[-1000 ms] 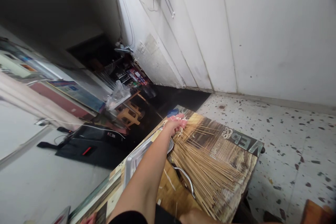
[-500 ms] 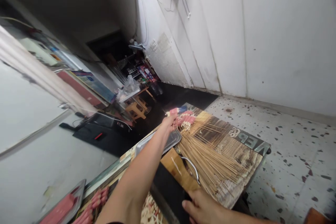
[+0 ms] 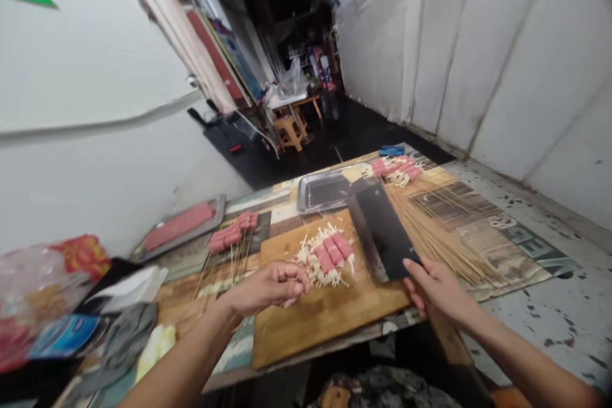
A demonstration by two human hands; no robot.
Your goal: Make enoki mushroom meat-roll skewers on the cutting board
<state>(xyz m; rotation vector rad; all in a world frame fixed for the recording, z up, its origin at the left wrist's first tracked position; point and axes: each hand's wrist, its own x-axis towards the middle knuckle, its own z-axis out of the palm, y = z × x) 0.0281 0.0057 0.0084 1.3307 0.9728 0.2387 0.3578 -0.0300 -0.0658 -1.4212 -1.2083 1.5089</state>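
Observation:
My left hand point(image 3: 270, 285) hovers over the near left part of a wooden cutting board point(image 3: 329, 306), fingers curled, beside a small heap of pink sausage pieces and white shreds point(image 3: 325, 255). I cannot see anything in it. My right hand point(image 3: 437, 287) grips the handle end of a large dark cleaver point(image 3: 382, 229) whose blade lies flat on the board's right side. A spread of bamboo skewers point(image 3: 444, 239) lies right of the cleaver.
An empty metal tray point(image 3: 322, 191) sits behind the board. Skewered sausages lie at the far end point(image 3: 396, 169) and at the left point(image 3: 234, 236). A second tray with pink meat point(image 3: 179, 226) rests by the wall. Bags and cloths point(image 3: 71, 306) crowd the near left.
The view swung from the table's far end to the board. My left hand drew back from the far skewers to the board. My right hand now holds the cleaver.

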